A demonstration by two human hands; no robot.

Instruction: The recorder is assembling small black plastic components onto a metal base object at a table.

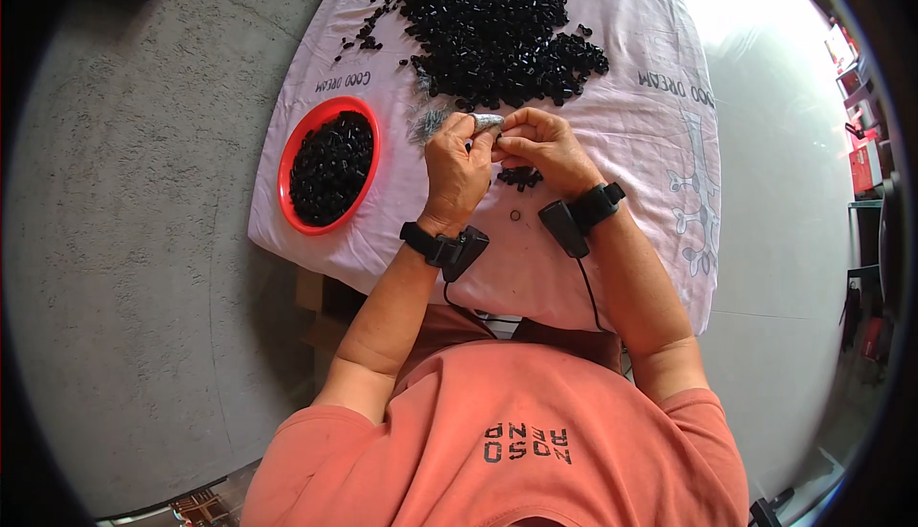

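Note:
My left hand [457, 171] is closed around a bundle of fine grey strands [427, 126]. The strands fan out loose on its left side, and the narrow grey end [488, 121] pokes out toward the right. My right hand [550, 149] is pinched closed against that end, its fingertips meeting those of the left. A bit of black shows between the fingertips, too small and covered to make out. Just beyond both hands spreads a large heap of small, shiny black pieces [497, 34]. Below my right fingers lies a small cluster of similar black pieces [519, 178].
A red bowl [377, 159] full of the black pieces stands at the table's left edge. A thin dark ring [515, 214] lies on the pink cloth [641, 144] between my forearms. Cabled black devices are strapped to both wrists. Concrete floor [163, 192] surrounds the table.

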